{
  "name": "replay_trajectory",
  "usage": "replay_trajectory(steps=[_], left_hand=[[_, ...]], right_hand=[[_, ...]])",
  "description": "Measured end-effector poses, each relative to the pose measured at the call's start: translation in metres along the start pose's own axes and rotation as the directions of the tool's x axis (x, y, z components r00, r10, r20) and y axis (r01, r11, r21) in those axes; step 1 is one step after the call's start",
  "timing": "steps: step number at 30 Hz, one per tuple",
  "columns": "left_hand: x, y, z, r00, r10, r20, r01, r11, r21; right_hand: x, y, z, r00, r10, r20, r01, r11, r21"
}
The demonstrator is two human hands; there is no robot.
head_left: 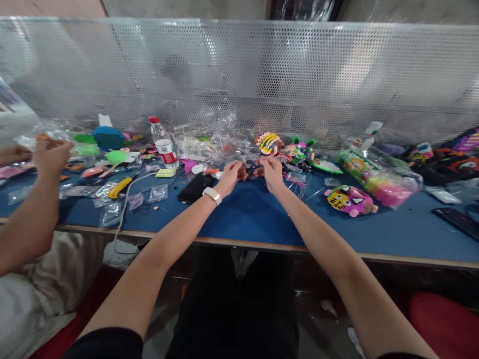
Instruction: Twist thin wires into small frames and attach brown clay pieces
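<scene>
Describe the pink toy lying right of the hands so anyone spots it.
On the blue table, look rightward past the right hand. The pink toy lies there, left of a plastic-wrapped bundle; its eyes and black-striped yellow patch set it apart.

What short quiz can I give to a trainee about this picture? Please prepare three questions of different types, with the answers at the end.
1. True or false: the pink figure with a striped yellow face lies on the blue table, to the right of the camera wearer's right hand.

2. Choose one. The pale wristband is worn just behind which hand of the camera wearer?
A. the left hand
B. the right hand
C. neither hand

3. Fill the gap: the cap of the plastic bottle is ____ in colour.

Key: 1. True. 2. A. 3. Red.
</scene>
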State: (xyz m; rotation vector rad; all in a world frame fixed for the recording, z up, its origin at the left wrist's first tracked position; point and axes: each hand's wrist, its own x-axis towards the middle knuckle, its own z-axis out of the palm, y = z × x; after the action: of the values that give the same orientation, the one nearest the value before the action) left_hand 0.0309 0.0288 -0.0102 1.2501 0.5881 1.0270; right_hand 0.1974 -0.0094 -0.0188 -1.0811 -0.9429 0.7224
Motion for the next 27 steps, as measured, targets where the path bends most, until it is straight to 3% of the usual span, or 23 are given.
replay_trajectory(steps=[13, 19, 27], left_hand=[[0.000, -0.005, 0.002, 0.999, 0.006, 0.034, -0.007, 0.999, 0.032], [0.000, -0.013, 0.003, 0.997, -0.071, 0.013, 0.071, 0.997, -0.029], [-0.007, 0.001, 0.011, 0.995, -0.074, 0.060, 0.083, 0.985, -0.153]], right_hand=[[0.011, 0.012, -0.007, 0.997, -0.074, 0.025, 0.076, 0.994, -0.081], [0.011, 0.013, -0.010, 0.992, -0.076, 0.101, 0.086, 0.992, -0.092], [-0.001, -0.001, -0.006, 0.972, -0.105, 0.211, 0.127, 0.987, -0.095]])
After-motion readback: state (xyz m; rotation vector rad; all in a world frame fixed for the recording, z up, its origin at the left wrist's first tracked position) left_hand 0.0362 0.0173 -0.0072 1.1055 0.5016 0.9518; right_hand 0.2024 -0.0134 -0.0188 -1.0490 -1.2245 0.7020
